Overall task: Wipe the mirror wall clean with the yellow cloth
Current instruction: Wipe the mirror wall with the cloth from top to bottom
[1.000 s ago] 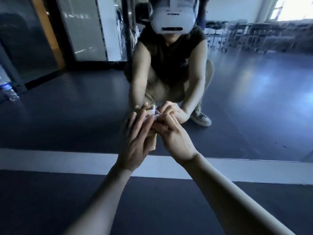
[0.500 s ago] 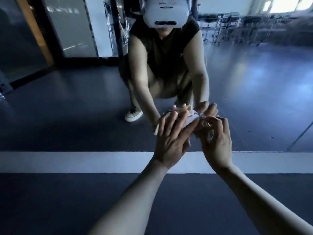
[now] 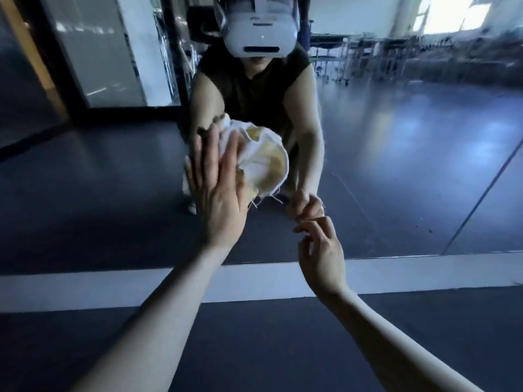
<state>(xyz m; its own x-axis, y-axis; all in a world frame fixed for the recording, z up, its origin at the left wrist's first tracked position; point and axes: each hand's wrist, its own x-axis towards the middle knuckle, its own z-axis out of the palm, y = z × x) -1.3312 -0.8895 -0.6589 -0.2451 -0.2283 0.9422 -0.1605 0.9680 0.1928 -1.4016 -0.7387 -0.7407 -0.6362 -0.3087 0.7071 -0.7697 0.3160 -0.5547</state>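
The mirror wall (image 3: 410, 171) fills the upper part of the head view and reflects a crouching person in a headset. My left hand (image 3: 218, 188) lies flat with straight fingers, pressing the crumpled yellow-and-white cloth (image 3: 266, 162) against the glass. The cloth bulges out to the right of my fingers. My right hand (image 3: 319, 250) hovers lower right, apart from the cloth, its fingers loosely curled and holding nothing, fingertips close to the glass.
A white baseboard strip (image 3: 85, 287) runs along the mirror's foot above the dark floor (image 3: 254, 349). A vertical seam in the mirror (image 3: 481, 199) slants at the right. Chairs and tables (image 3: 368, 58) show in the reflection.
My left hand has slid the cloth upward on the glass. My right hand has come off the cloth and dropped lower right.
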